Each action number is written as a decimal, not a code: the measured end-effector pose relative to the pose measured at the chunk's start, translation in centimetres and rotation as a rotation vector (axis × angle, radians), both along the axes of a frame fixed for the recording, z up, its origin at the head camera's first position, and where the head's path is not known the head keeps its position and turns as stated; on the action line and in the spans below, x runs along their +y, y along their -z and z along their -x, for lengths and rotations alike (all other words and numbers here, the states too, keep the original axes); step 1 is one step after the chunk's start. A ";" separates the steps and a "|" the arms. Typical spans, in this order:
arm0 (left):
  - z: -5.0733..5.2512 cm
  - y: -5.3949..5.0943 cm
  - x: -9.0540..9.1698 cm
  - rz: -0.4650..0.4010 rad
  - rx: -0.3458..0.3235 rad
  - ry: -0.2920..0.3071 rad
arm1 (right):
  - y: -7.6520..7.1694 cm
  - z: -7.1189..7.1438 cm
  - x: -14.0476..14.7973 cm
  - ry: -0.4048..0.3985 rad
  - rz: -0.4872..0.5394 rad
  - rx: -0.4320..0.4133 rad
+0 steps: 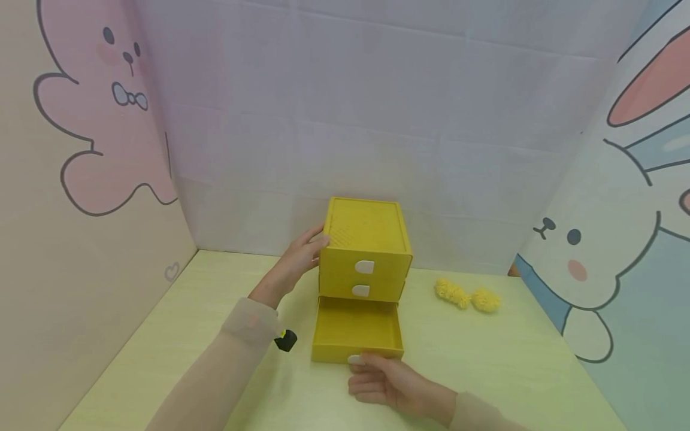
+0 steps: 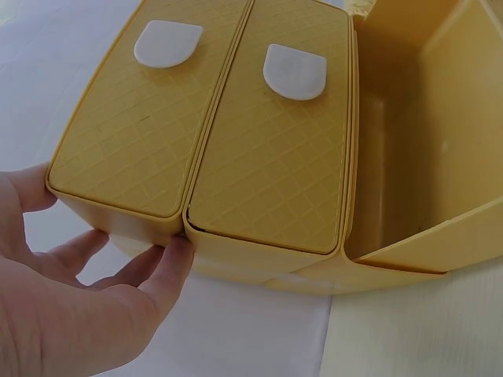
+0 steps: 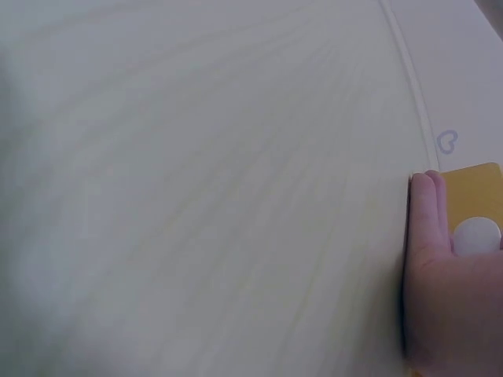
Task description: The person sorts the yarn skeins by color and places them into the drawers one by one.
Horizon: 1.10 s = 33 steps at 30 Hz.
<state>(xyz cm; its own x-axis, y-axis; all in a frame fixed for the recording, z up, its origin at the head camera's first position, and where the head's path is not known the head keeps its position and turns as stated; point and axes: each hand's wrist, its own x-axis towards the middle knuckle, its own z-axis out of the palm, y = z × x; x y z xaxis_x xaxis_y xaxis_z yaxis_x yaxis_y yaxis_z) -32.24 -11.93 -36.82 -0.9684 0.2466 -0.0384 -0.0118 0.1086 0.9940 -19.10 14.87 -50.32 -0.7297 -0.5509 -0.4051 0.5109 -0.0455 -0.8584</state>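
A small yellow drawer cabinet (image 1: 368, 224) stands against the back wall. Its two upper drawers are closed, each with a white handle tab (image 2: 295, 72). Below them the bottom drawer (image 1: 357, 323) is pulled out, and its visible inside holds nothing. My left hand (image 1: 293, 263) rests against the cabinet's left side, fingertips touching near the upper front corner. At the bottom drawer's front, my right hand (image 1: 399, 383) pinches the white handle (image 1: 356, 360) between thumb and index finger. The other fingers of that hand lie below the handle.
Two fluffy yellow bundles (image 1: 467, 296) lie on the pale table to the right of the cabinet. A white cloth wall (image 1: 366, 108) rises behind, with cartoon-printed panels on both sides. A black device (image 1: 286, 340) is attached at the left wrist.
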 end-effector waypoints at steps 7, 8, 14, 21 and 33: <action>-0.1 -0.1 0.0 0.003 -0.004 -0.002 | 0.1 -0.1 0.4 -0.022 -0.009 -0.016; -0.1 -0.1 0.0 0.003 -0.005 -0.003 | 0.1 -0.1 0.6 -0.028 -0.010 -0.022; 0.0 -0.1 -0.1 -0.003 -0.008 0.000 | -0.4 0.1 2.8 -0.106 -0.045 -0.027; 0.1 0.0 -0.1 -0.006 -0.017 -0.003 | -2.1 0.7 7.2 -0.220 -0.176 0.078; 0.1 0.0 -0.1 -0.001 -0.016 -0.005 | -4.9 3.7 13.6 -0.289 -0.611 0.431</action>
<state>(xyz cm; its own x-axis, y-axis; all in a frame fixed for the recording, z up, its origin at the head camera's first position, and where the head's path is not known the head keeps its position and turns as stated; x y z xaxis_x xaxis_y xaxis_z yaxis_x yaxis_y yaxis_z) -32.30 -12.02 -36.78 -0.9688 0.2418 -0.0538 -0.0284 0.1073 0.9938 -22.83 28.47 -45.37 -0.7532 -0.5136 -0.4109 0.0484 0.5797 -0.8134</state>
